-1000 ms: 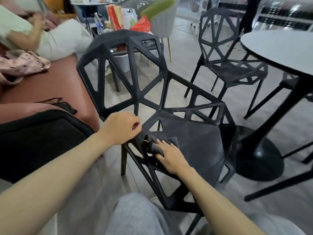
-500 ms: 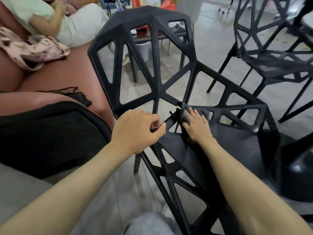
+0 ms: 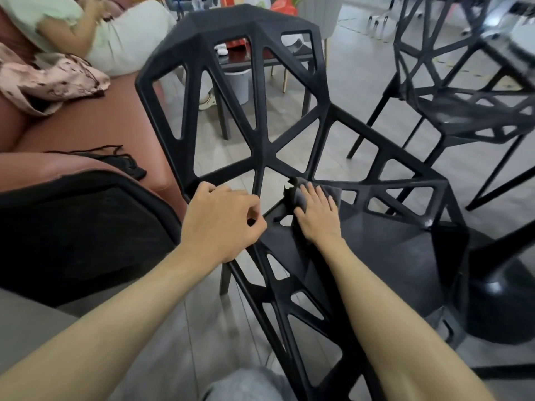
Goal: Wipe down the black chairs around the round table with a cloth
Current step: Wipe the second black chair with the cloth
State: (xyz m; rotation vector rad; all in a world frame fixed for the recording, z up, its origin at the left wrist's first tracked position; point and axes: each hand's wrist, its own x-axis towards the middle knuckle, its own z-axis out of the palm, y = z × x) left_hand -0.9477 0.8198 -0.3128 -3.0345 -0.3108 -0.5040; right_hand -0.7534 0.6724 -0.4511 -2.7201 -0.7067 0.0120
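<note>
A black lattice chair [image 3: 385,256] stands right in front of me, its open-work back [image 3: 231,91] to the left. My right hand [image 3: 317,215] lies flat with straight fingers on a dark grey cloth [image 3: 333,192], pressing it onto the rear of the seat where it meets the back. My left hand [image 3: 221,224] grips the chair's frame at the seat's left rear corner, fingers curled round the bar. A second black lattice chair [image 3: 469,111] stands at the upper right.
The round table's black base [image 3: 498,302] sits on the floor at the right, its top edge [image 3: 518,39] barely in view. A red-brown sofa [image 3: 86,134] with a seated person [image 3: 95,30] is at the left. A dark cushion [image 3: 72,235] lies beside my left arm.
My right hand has slid the cloth from the seat's near left part up to the rear, by the back. My view has moved closer to the chair. My left hand keeps its hold.
</note>
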